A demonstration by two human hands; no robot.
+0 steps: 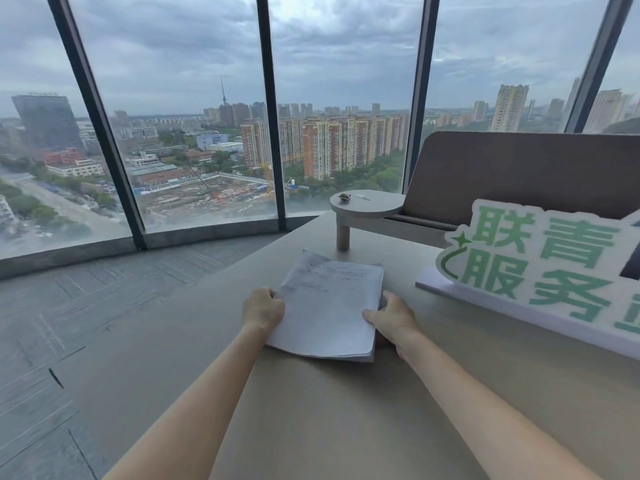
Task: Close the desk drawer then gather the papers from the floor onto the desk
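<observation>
A stack of white papers with faint print lies on the beige desk, a little right of centre. My left hand grips the stack's left edge, fingers curled under it. My right hand holds the right edge, thumb on top of the sheets and fingers along the side. Both forearms reach in from the bottom of the view. No drawer is in view.
A white sign with green characters stands on the desk at the right. A small round shelf on a post rises behind the papers, with a brown padded panel beyond. Grey carpet floor and tall windows lie to the left.
</observation>
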